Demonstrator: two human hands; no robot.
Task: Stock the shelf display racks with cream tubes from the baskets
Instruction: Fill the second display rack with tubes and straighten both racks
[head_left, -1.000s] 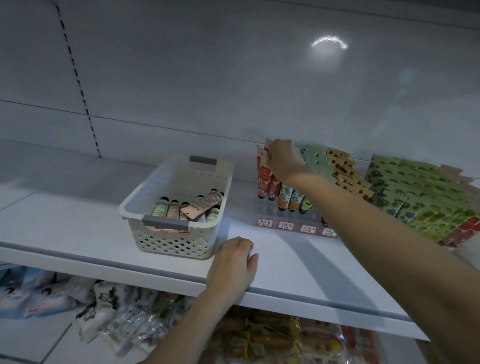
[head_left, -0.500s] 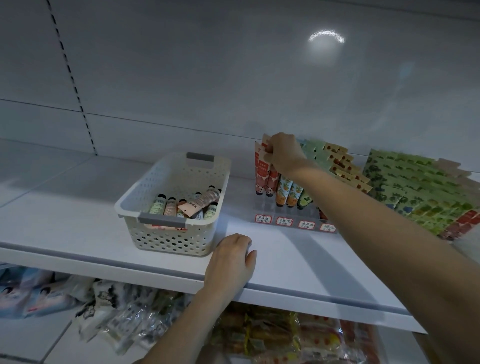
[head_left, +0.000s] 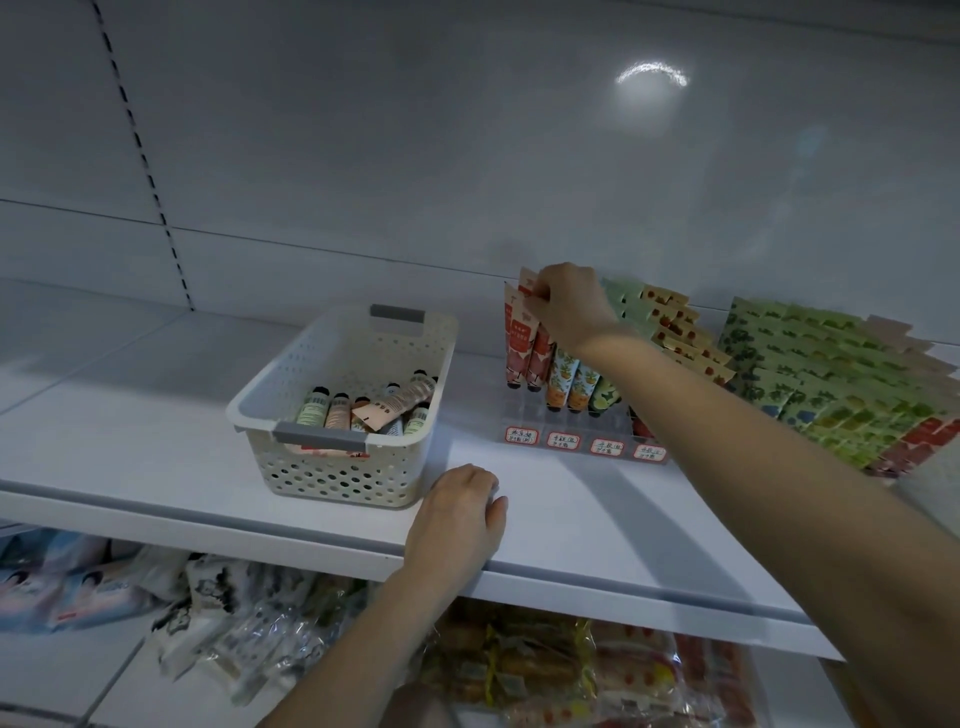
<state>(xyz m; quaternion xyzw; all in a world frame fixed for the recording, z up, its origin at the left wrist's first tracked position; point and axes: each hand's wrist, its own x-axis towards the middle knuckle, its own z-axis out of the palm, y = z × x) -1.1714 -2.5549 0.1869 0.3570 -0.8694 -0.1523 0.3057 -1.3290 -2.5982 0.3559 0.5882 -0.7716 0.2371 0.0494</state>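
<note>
A white perforated basket (head_left: 291, 384) with grey handles stands on the white shelf (head_left: 597, 525); several cream tubes (head_left: 374, 410) lie inside it. To its right is a clear display rack (head_left: 582, 441) with red-framed labels, filled with upright tubes. My right hand (head_left: 566, 301) reaches over the rack and pinches the top of a red cream tube (head_left: 517, 338) standing in the leftmost row. My left hand (head_left: 457, 514) rests on the shelf's front edge, fingers curled loosely, holding nothing.
More rows of green and red tubes (head_left: 841, 379) fill a second rack at the far right. Below the shelf lie packaged goods in plastic wrap (head_left: 545, 670). The white back wall rises close behind the racks.
My right hand stays at the top of the red tubes in the leftmost row, shifting only slightly. My left hand has not moved from the shelf edge.
</note>
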